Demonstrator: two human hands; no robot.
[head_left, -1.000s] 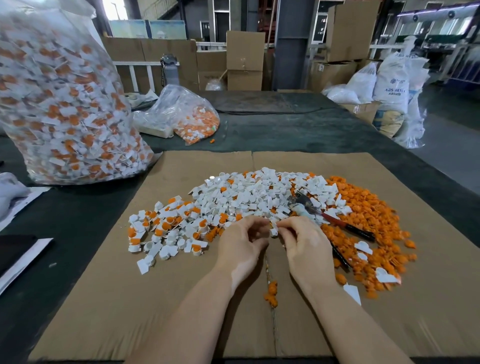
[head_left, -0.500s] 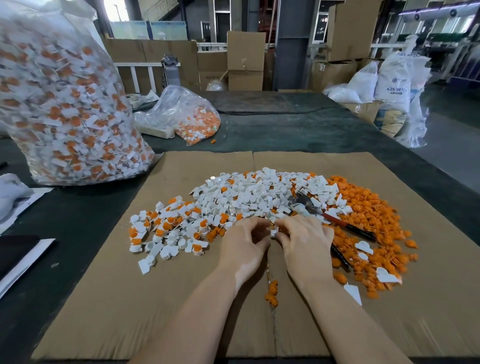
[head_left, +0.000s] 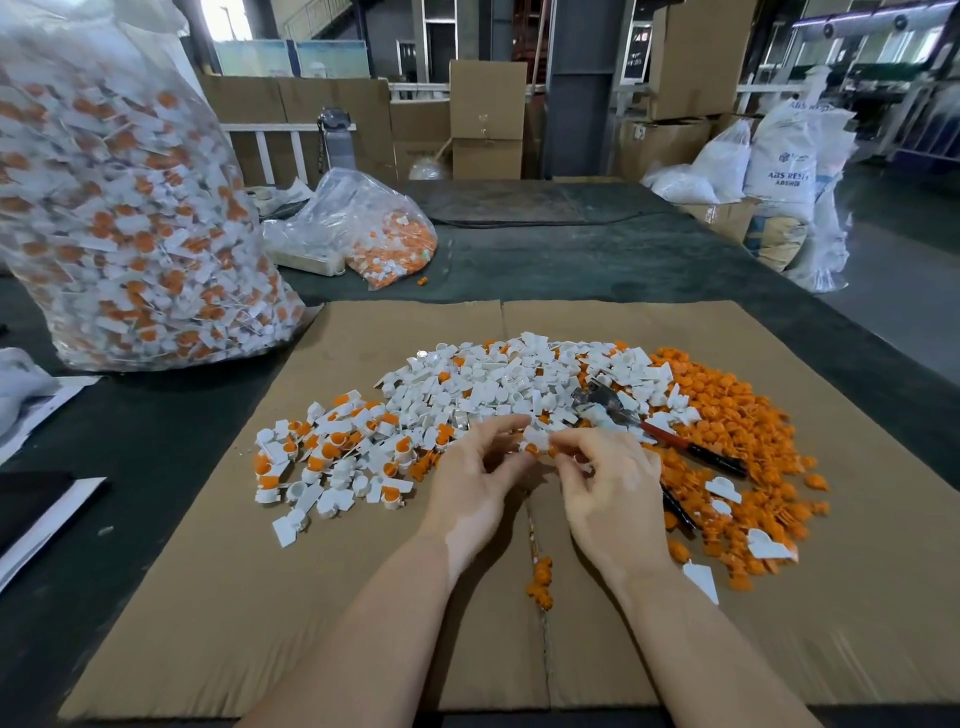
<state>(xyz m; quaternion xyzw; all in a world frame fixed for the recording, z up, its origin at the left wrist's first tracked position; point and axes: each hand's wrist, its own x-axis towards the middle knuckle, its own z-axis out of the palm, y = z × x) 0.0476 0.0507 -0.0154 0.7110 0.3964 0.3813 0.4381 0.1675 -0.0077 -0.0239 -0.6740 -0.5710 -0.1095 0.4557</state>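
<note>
A flattened cardboard sheet (head_left: 208, 597) carries a heap of small white plastic caps (head_left: 493, 379), a heap of orange plugs (head_left: 727, 415) on the right and assembled white-and-orange pieces (head_left: 332, 452) on the left. My left hand (head_left: 478, 483) and my right hand (head_left: 608, 483) meet just in front of the white heap. Both pinch one small white cap with an orange plug (head_left: 535, 441) between their fingertips. Red-and-black-handled pliers (head_left: 670, 436) lie on the heaps to the right of my right hand.
A big clear bag of assembled pieces (head_left: 119, 208) stands at the left on the dark table (head_left: 571, 260). A smaller bag of orange parts (head_left: 374, 228) lies behind it. A few orange plugs (head_left: 540, 582) lie on the cardboard seam. Boxes and white sacks (head_left: 779, 166) stand beyond the table.
Both hands have lifted slightly and their fingers have spread, so the small white-and-orange piece between the fingertips now shows. The heaps and pliers have not moved.
</note>
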